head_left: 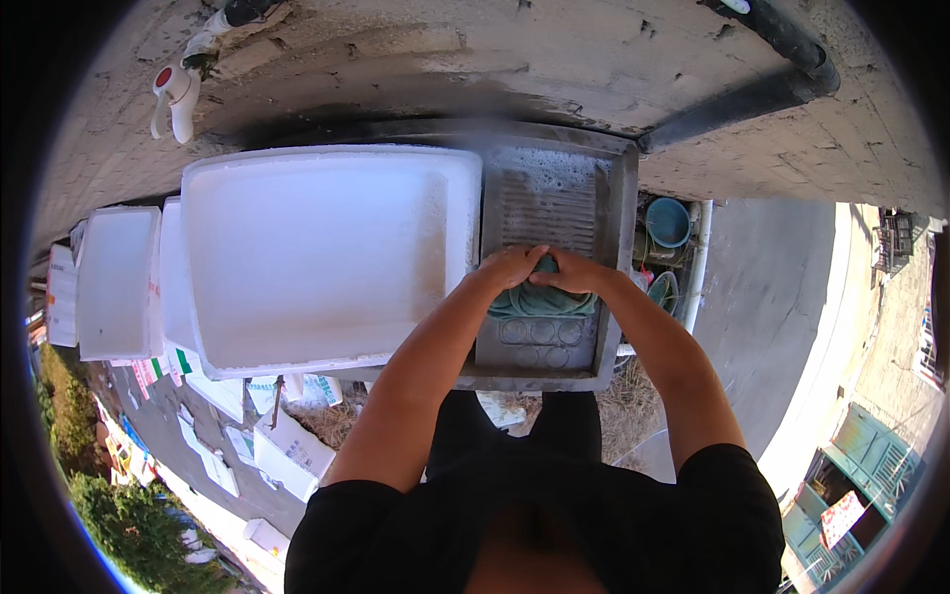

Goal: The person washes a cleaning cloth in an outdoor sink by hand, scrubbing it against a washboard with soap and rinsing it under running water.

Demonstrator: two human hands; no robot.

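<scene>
Both of my hands are closed on a bunched wet green cloth (539,302) that lies on a grey stone washboard sink (616,228). My left hand (512,267) grips the cloth from the left, and my right hand (571,271) holds it from the right, with the fingertips nearly meeting in the middle. Ridges run across the board beyond my hands, with white suds (554,166) at the far end. Nearer to me, below the cloth, the board has a pattern of rings. My palms hide part of the cloth.
Left of the washboard sits a large white foam box (327,257). A white tap with a red top (173,94) juts from the wall at the far left. More foam boxes (119,282) stand further left. A blue bucket (668,223) and a pale pipe (700,267) are to the right.
</scene>
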